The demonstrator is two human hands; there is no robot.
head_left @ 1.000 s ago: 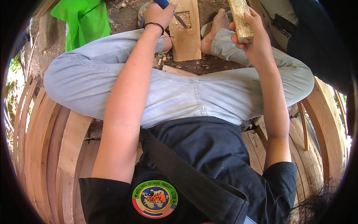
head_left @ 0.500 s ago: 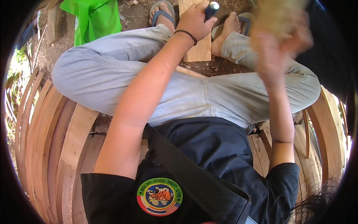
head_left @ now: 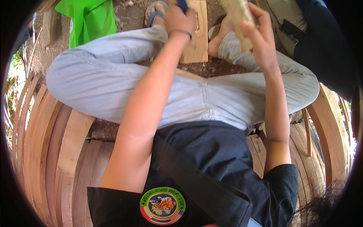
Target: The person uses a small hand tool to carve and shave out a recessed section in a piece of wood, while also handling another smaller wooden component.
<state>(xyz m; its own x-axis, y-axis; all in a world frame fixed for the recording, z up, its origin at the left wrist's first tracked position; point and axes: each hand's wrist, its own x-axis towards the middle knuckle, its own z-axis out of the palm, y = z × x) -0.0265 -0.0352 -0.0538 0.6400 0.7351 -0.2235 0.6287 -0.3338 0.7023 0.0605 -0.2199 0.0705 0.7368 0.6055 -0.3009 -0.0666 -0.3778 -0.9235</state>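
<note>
The pale wooden board (head_left: 197, 51) lies on the ground (head_left: 217, 67) at 12 o'clock from the seated person's lap (head_left: 206, 89), a rough patch (head_left: 197, 20) hollowed in its face. Over its left edge, the left hand (head_left: 180, 21) has its fingers wrapped round a blue handle (head_left: 183, 4); I can't see that tool's tip. At 1 o'clock the right hand (head_left: 262, 43) grips a thick wood block (head_left: 238, 17), slightly blurred, raised and clear of the handle. A block swung off line could rap the left knuckles, I'd judge, and if the board shifted, the tool could skid toward the bare right foot (head_left: 215, 44) close beside it. A green bag (head_left: 89, 22) sits at 10 o'clock, planks (head_left: 72, 151) at 8.
</note>
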